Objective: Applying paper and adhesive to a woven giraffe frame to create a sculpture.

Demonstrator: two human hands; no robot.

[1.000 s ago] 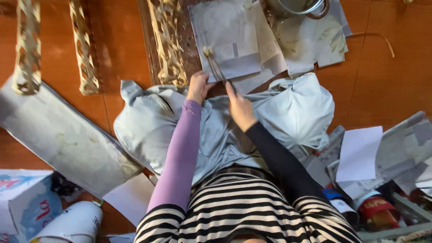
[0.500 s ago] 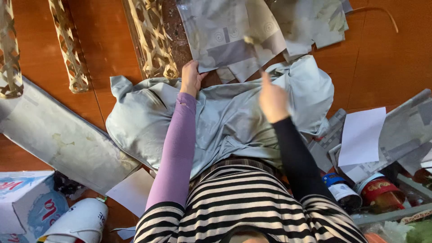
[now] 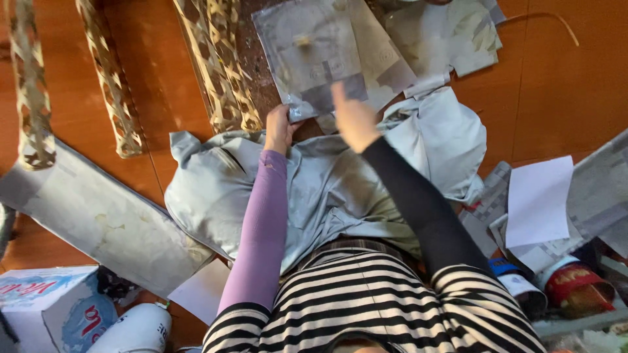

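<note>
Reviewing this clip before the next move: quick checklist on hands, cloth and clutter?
1. Left hand grip on the far edge of the pale grey-blue fabric garment: ok, fist closed on it.
2. Right hand grip: not ok, raised and motion-blurred, holding nothing visible.
3. Garment flat: not ok, wrinkled and bunched at the sides.
4. Grey printed paper sheet beyond the hands: ok, lying flat, near edge by the left hand.
5. Woven cane strips apart from the garment: cannot tell, ends meet its edge.
6. Red-labelled tin can clear of the arms: ok.
</note>
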